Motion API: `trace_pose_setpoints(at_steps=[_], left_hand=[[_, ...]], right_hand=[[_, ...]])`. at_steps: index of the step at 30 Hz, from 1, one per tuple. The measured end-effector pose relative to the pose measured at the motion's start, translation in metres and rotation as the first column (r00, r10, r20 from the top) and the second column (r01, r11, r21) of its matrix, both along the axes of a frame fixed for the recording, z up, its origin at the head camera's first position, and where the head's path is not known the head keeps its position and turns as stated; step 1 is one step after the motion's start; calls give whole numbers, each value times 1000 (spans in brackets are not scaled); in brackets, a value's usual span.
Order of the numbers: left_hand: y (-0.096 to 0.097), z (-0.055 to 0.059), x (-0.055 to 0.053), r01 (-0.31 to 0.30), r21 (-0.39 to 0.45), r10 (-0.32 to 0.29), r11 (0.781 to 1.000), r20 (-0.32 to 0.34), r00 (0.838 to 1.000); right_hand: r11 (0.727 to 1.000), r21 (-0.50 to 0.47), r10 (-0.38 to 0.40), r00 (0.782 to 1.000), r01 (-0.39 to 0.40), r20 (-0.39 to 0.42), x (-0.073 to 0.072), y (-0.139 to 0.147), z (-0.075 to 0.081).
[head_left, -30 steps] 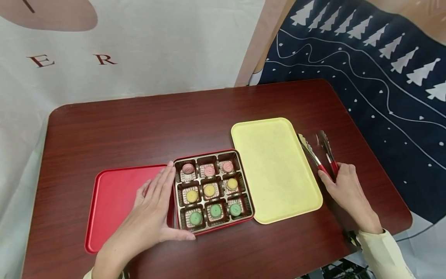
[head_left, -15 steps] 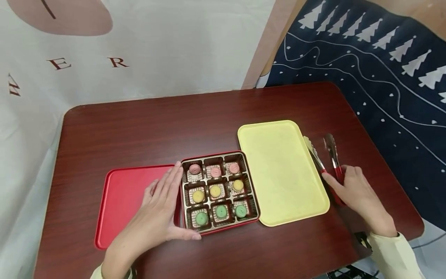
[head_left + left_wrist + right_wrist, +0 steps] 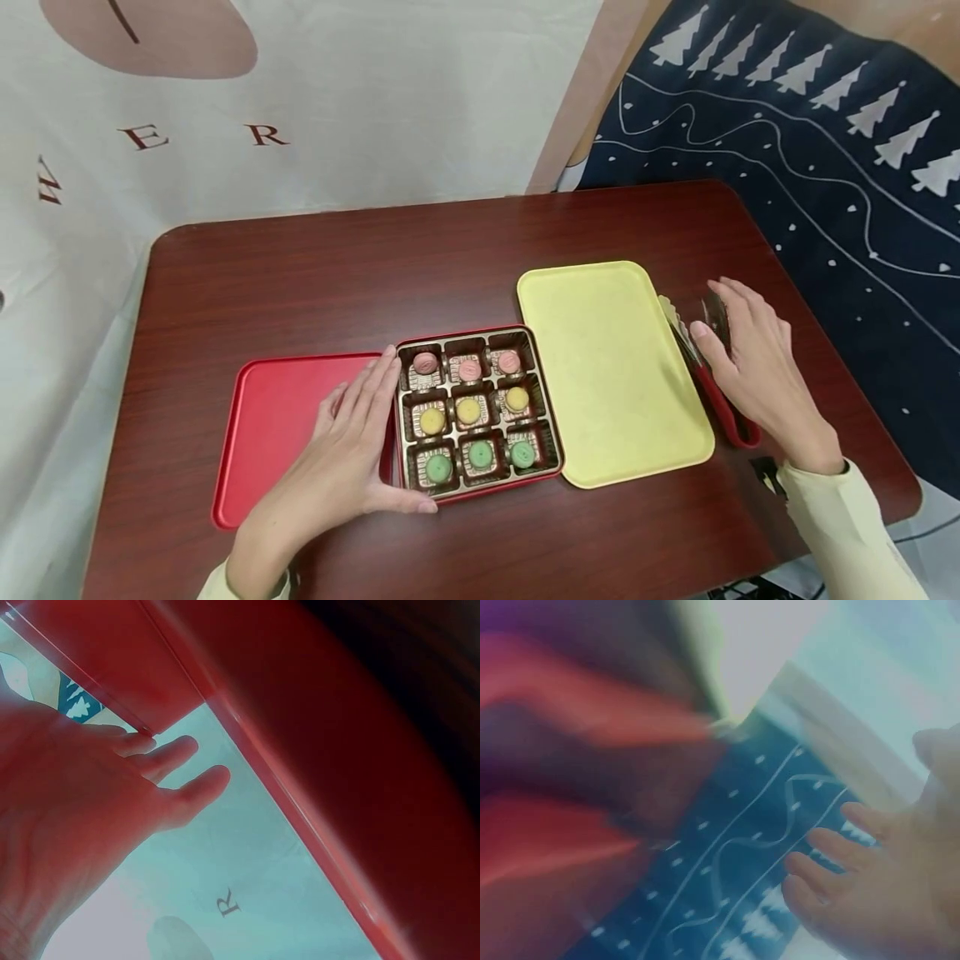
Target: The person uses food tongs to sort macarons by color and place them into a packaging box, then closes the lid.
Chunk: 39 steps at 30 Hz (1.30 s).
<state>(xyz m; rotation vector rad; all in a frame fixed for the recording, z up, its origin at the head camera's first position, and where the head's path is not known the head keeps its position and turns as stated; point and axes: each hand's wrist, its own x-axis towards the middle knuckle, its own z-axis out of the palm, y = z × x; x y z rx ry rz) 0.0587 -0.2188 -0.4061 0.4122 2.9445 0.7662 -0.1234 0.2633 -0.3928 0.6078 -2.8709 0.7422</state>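
A red box [image 3: 557, 467] with a brown compartment insert sits mid-table. Its compartments hold small round pieces: pink [image 3: 425, 363] in the back row, yellow [image 3: 468, 410] in the middle and green [image 3: 481, 454] in front. My left hand [image 3: 326, 462] rests against the box's left side, fingers straight, thumb along its front edge. On the right lie tongs with red handles [image 3: 738, 429] and metal arms, one arm tip partly hidden behind my right hand [image 3: 757, 375]. That hand is above the tongs with its fingers extended, gripping nothing. In the right wrist view, the red handles [image 3: 562, 844] look blurred.
A red tray [image 3: 273, 425] lies to the left, partly under my left hand. The yellow tray [image 3: 611, 375] stands between the box and the tongs. A small black item [image 3: 768, 477] lies by my right sleeve. Behind the brown table [image 3: 360, 275] hang printed cloths.
My right hand has let go of the tongs' handles and moved up and forward over them. The tongs stay on the table. My left hand stays at the box; the head view has shifted slightly.
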Motion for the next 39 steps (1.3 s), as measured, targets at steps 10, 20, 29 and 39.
trace_pose_setpoints(at_steps=[10,20,29,39], left_hand=[[-4,3,5,-12,-17,12,1000,11,1000],[-9,6,9,-15,-47,14,999,-15,1000],[-16,12,9,-33,-44,34,998,28,999],[-64,21,24,-216,-40,219,975,60,974]], right_hand=[[971,-20,237,967,-240,-93,-15,-76,28],[915,-10,399,911,-402,-101,-6,-131,29],[839,43,544,838,-542,-46,24,-163,20],[802,53,597,803,-596,-4,42,-174,14]])
